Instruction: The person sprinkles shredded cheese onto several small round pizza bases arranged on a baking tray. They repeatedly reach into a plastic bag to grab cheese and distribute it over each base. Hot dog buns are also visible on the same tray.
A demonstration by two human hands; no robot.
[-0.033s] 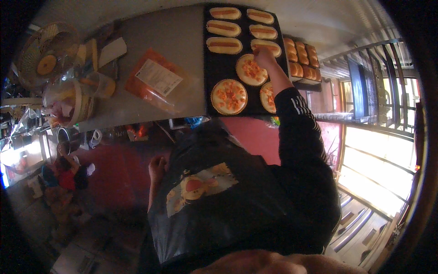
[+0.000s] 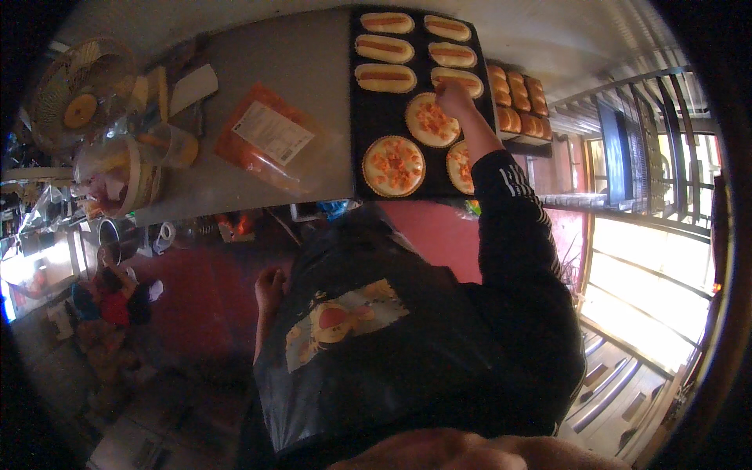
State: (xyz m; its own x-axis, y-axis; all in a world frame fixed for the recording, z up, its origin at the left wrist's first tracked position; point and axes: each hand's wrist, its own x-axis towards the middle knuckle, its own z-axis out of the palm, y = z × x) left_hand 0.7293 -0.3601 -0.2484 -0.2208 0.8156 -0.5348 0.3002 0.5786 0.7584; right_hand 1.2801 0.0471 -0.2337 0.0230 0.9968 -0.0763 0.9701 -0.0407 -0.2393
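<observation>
My right hand (image 2: 456, 97) is over the black baking tray (image 2: 368, 117), fingers bent down and together between a small pizza (image 2: 432, 125) and a sausage bun (image 2: 470, 79). Its fingertips are partly hidden, and I cannot make out what they hold. That pizza is pale and round, scattered with orange-red bits. Nearer to me lie a second pizza (image 2: 393, 166) and a third (image 2: 460, 168), partly covered by my right sleeve. Several long pale buns with a sausage on top fill the tray's far part. Down beside my black apron, my left hand (image 2: 271, 288) is loosely closed with nothing visible in it.
Left of the tray, an orange plastic packet (image 2: 265, 139) with a white label lies on the grey table (image 2: 313, 59). Farther left are a plastic jug (image 2: 182, 147), a bucket (image 2: 141, 176) and a fan (image 2: 81, 111). Browned loaves (image 2: 518, 90) sit to the right. Another person (image 2: 113, 294) is at lower left.
</observation>
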